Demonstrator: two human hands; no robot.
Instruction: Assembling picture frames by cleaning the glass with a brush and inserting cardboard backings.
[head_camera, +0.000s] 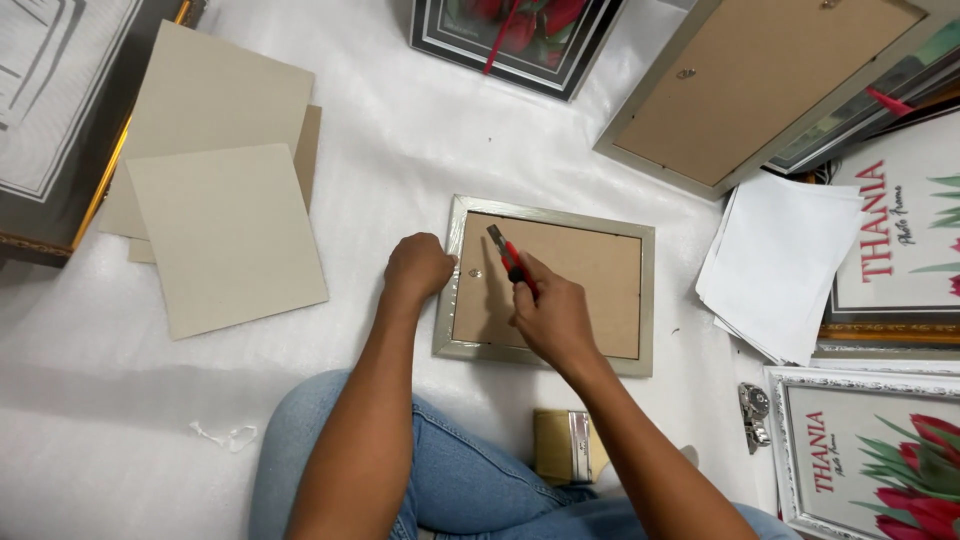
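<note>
Gripping a red utility knife (510, 258), my right hand (553, 320) works the silver frame's (545, 287) brown backing (580, 270) (fibreboard, matte); left hand (418, 266) fisted at its edge.

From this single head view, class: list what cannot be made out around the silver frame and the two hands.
- Front of the silver frame: it lies face down, only the brown backing shows.
- Cutter handle: mostly hidden inside the right hand.
- Left hand fingertips: curled under at the frame's edge.
- Paintbrush bristles and handle end: covered by the right forearm and the knee.
- Large frame, top right: cut off by the picture's edge.
</note>
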